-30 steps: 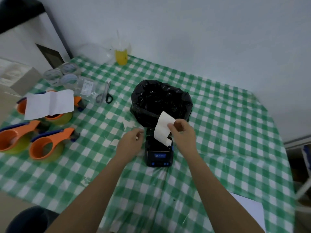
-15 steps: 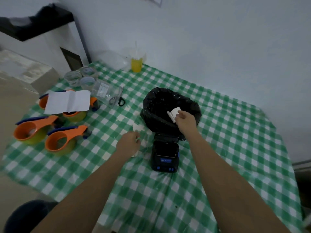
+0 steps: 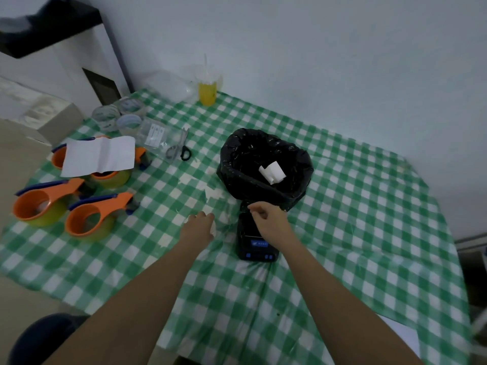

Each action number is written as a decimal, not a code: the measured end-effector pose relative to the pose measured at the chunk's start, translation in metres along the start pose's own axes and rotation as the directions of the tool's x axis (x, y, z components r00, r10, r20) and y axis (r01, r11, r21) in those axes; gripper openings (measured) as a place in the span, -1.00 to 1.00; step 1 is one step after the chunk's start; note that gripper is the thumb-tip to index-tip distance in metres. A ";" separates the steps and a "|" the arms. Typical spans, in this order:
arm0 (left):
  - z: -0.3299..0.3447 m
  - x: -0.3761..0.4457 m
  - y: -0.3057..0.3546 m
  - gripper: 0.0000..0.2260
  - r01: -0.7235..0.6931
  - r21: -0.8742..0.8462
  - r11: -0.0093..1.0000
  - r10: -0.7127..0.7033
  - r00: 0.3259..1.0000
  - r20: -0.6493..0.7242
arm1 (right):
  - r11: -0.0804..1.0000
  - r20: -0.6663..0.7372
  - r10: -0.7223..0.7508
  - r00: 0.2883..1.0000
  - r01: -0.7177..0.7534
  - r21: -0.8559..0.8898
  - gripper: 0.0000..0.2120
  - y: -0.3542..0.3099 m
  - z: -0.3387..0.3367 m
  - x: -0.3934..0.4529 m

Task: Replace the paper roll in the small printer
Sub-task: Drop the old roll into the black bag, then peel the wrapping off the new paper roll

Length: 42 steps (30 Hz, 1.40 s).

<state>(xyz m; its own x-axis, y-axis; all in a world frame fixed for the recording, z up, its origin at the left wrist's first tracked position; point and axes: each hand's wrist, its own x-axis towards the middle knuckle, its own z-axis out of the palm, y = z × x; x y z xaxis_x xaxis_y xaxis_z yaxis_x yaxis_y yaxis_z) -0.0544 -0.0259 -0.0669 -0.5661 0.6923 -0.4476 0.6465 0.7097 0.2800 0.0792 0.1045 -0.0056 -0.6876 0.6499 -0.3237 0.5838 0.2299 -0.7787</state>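
Since 0.5 s ago the right hand (image 3: pixel 268 219) has pulled back from the bin (image 3: pixel 266 169) w/o the white paper piece (image 3: pixel 272 172), which is now lying inside the black liner. Right hand is hovering over the small black printer's (image 3: pixel 254 245) rear end, fingers loosely curled, gripping nothing visible. Left hand (image 3: pixel 199 227) is resting on the green checked tablecloth (image 3: pixel 369 233) just left of the printer, fingers curled around something white, prob. the paper roll (image 3: pixel 213 229); mostly hidden. Printer is sitting right in front of the bin.
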 end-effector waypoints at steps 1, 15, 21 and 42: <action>-0.003 -0.001 0.002 -0.59 -0.013 -0.050 0.999 0.011 1.000 -0.026 | 1.000 -0.003 -0.004 1.000 0.004 0.005 -0.79 0.000 -0.001 -0.001; -0.080 -0.059 0.073 -0.61 -0.262 -0.821 0.508 0.282 0.951 -0.129 | 0.803 0.009 -0.053 0.999 0.037 0.595 -0.83 -0.018 -0.039 -0.050; -0.091 -0.067 0.088 -0.65 -0.170 -0.955 0.242 0.250 0.962 -0.108 | 0.699 -0.116 -0.065 0.991 0.128 0.704 -0.82 -0.035 -0.046 -0.063; -0.111 -0.086 0.097 -0.67 -0.298 -0.911 0.285 0.346 0.918 -0.193 | 0.900 -0.350 -0.264 0.899 0.360 0.246 -0.76 -0.055 -0.065 -0.080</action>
<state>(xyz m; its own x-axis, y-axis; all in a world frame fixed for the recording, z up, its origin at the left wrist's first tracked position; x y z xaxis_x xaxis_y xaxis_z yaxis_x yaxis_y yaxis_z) -0.0001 -0.0022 0.0930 -0.3950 0.9062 -0.1507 -0.1132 0.1148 0.9869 0.1307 0.0871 0.0980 -0.6207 0.7772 0.1030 0.1717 0.2629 -0.9494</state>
